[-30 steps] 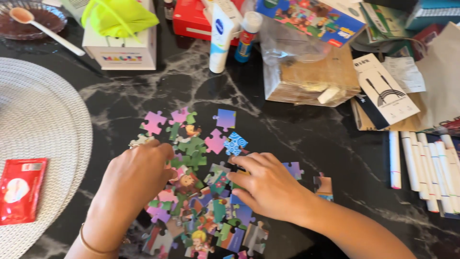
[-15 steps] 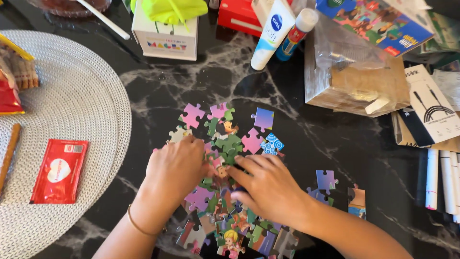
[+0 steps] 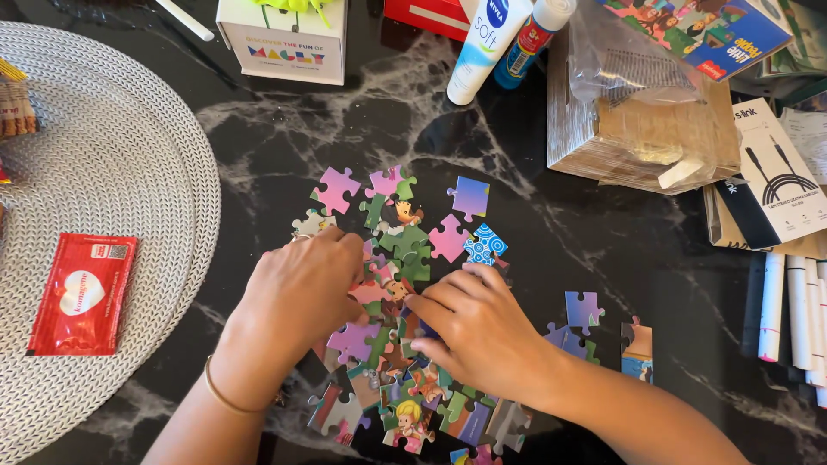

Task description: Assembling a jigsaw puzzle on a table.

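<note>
Both hands are pressing down on a heap of jigsaw pieces point(image 3: 405, 344) lying mid-table on black marble; left hand point(image 3: 301, 288) and right hand point(image 3: 478, 331) fingertips are meeting, possibly pinching 1 piece, grip unclear. Red sachet point(image 3: 82, 293) is sitting on woven placemat point(image 3: 112, 155).

The scene is brightly and evenly lit, with soft light falling from above. The glossy black marbled tabletop point(image 3: 551, 258) shows only faint sheen, without harsh glare. Soft, short shadows sit under the left hand point(image 3: 301, 293) and right hand point(image 3: 482, 331). Focus is sharp across the middle; the clear plastic bag point(image 3: 646, 77) catches pale highlights. Edges bend slightly from the wide lens.
</note>
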